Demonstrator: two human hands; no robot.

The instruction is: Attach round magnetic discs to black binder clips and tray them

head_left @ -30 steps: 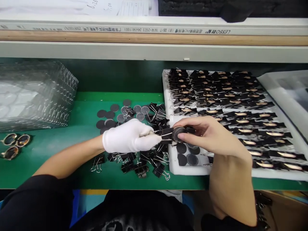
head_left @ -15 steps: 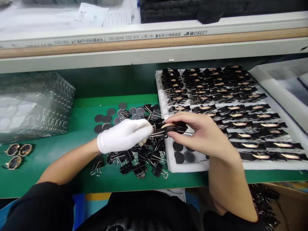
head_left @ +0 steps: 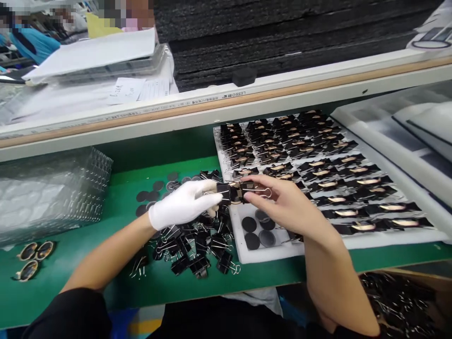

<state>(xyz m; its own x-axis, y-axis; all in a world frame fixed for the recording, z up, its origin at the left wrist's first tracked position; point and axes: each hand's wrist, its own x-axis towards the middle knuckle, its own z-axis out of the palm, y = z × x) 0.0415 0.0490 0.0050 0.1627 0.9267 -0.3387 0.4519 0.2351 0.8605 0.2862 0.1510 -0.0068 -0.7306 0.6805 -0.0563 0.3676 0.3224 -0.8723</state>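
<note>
My left hand (head_left: 185, 200), in a white glove, pinches a black binder clip (head_left: 223, 193). Bare, my right hand (head_left: 287, 200) grips a second black binder clip (head_left: 247, 189) with wire handles pointing right. Both clips sit at either end of a small brownish piece (head_left: 235, 193), mostly covered by them. Under my hands lies a heap of loose binder clips (head_left: 201, 242). Dark round discs (head_left: 143, 196) are scattered behind my gloved wrist. To the right, a white foam tray (head_left: 243, 258) carries rows of clipped pieces (head_left: 319, 173) and several loose discs (head_left: 252, 241).
Stacked clear plastic trays (head_left: 49, 193) stand at left, with three round tortoiseshell-like pieces (head_left: 28, 270) in front. A white-edged shelf (head_left: 197, 110) crosses above the green table (head_left: 169, 294), bearing black foam sheets (head_left: 268, 37). A box of clips (head_left: 399, 301) sits below right.
My view has tilted upward and swung, showing more of the shelf. The held piece has turned, so the broad black faces of both clips now show between my hands.
</note>
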